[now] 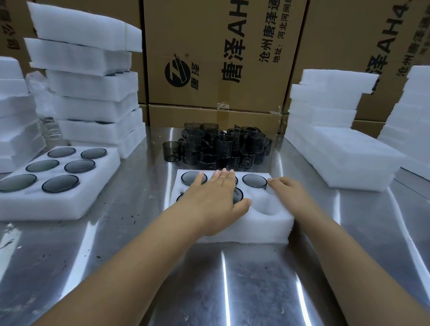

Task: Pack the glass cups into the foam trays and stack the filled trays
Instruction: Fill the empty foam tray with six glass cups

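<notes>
Bright; glare streaks on table (pixel 131 257), edges warped.

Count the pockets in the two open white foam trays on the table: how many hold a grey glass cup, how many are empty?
Pockets holding a grey glass cup: 11 (6 in the left white foam tray, 5 in the middle white foam tray, some under the left hand)
Empty pockets: 1
Total: 12
</notes>
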